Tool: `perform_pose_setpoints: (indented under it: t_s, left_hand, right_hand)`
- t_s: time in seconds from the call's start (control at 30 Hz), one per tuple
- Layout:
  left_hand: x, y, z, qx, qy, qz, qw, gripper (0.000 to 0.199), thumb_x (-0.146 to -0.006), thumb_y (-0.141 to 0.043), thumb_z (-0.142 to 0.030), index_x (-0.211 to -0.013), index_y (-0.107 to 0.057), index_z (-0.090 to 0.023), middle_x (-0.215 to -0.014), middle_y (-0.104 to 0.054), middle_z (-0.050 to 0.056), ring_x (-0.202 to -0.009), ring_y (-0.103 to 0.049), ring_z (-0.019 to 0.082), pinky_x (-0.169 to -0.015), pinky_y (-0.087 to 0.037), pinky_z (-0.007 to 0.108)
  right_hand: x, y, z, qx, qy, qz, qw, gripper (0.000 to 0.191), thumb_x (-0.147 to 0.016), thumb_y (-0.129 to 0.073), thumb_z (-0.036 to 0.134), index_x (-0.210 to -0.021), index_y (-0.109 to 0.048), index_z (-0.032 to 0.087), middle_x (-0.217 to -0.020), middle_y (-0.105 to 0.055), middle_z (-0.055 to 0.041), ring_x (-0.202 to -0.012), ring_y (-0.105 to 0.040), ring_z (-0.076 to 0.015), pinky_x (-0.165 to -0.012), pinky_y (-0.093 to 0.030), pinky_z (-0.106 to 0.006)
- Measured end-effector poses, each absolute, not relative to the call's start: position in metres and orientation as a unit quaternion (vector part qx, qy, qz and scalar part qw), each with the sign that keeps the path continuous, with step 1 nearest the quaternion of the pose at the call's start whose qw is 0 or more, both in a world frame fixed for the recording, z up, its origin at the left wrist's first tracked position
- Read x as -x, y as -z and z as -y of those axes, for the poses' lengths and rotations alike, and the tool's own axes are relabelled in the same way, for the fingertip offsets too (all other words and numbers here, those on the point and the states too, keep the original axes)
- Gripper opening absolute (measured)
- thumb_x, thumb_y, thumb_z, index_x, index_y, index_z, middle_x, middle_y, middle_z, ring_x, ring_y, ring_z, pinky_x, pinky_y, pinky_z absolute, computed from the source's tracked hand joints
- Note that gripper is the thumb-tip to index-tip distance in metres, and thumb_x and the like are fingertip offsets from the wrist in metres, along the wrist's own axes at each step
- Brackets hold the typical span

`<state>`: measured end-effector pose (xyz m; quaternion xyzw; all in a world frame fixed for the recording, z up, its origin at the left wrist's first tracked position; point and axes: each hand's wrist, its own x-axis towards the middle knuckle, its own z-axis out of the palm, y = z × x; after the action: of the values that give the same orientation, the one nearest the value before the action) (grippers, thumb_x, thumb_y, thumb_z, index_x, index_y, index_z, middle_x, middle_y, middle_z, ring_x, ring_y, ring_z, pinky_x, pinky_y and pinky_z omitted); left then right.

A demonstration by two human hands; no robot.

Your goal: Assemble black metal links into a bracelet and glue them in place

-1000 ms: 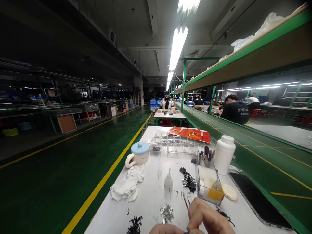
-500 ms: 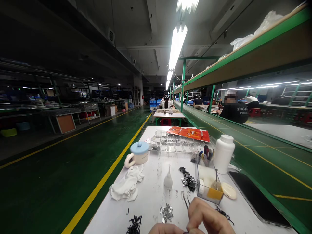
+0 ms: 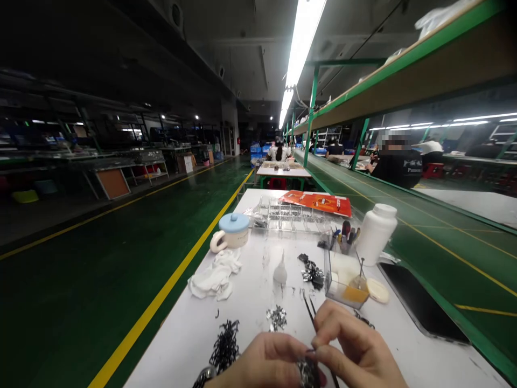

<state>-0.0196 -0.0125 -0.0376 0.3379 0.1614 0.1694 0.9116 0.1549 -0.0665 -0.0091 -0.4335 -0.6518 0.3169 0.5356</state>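
Low in the head view, my left hand [image 3: 269,362] is closed, with dark and silvery small parts [image 3: 307,372] under its fingers. My right hand [image 3: 351,345] is pinched against the left fingertips on a tiny dark piece [image 3: 310,351]. Dark tweezers [image 3: 309,308] reach out from beneath the right hand, tips pointing away. Beyond the hands lies a pile of small silver pieces [image 3: 277,318]. A heap of black curved pieces [image 3: 225,345] is beside the left wrist. Farther off are a white squeeze bottle [image 3: 280,271] and a cluster of black and silver parts [image 3: 313,274].
On the white table [image 3: 173,334] are a crumpled white cloth [image 3: 218,277], a lidded mug [image 3: 234,231], a compartment tray [image 3: 291,215], an orange packet [image 3: 319,203], a clear box [image 3: 347,293], a white bottle [image 3: 375,234] and a phone [image 3: 424,304]. People sit farther away.
The camera view has tilted down, so the table things appear higher. More of both hands shows, and the left hand with its dark and silvery parts has come into view.
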Motion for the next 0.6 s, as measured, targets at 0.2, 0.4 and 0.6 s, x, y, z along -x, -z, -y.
perform_pose_setpoints:
  t_s: [0.2, 0.4, 0.6]
  left_hand:
    - [0.0175, 0.0271, 0.0197, -0.296, -0.18, -0.149, 0.926, 0.03, -0.058, -0.082, -0.02, -0.083, -0.069, -0.012, -0.08, -0.069, 0.009, -0.068, -0.068, 0.019, -0.068, -0.052, 0.031]
    - [0.0178, 0.0276, 0.0182, -0.284, -0.169, -0.14, 0.933, 0.034, -0.059, -0.082, -0.022, -0.088, -0.068, -0.012, -0.079, -0.068, 0.008, -0.071, -0.069, 0.019, -0.071, -0.054, 0.031]
    - [0.0178, 0.0262, 0.0169, -0.285, -0.168, -0.123, 0.936, 0.032, -0.062, -0.081, -0.021, -0.089, -0.067, -0.011, -0.076, -0.069, 0.007, -0.072, -0.069, 0.019, -0.069, -0.054, 0.027]
  right_hand:
    - [-0.1561, 0.0115, 0.0744, 0.431, -0.327, 0.642, 0.543, 0.007, -0.085, -0.059, 0.024, -0.077, -0.06, 0.022, -0.075, -0.05, 0.0004, -0.07, -0.052, -0.0101, -0.061, -0.043, -0.021]
    - [-0.1572, 0.0101, 0.0767, 0.406, -0.386, 0.637, 0.529, 0.007, -0.085, -0.057, 0.017, -0.084, -0.06, 0.024, -0.08, -0.048, 0.0004, -0.068, -0.053, -0.009, -0.056, -0.047, -0.021]
    - [-0.1591, 0.0051, 0.0771, 0.418, -0.303, 0.692, 0.504, 0.006, -0.084, -0.058, 0.015, -0.082, -0.058, 0.021, -0.076, -0.05, 0.0005, -0.071, -0.05, -0.0101, -0.061, -0.042, -0.024]
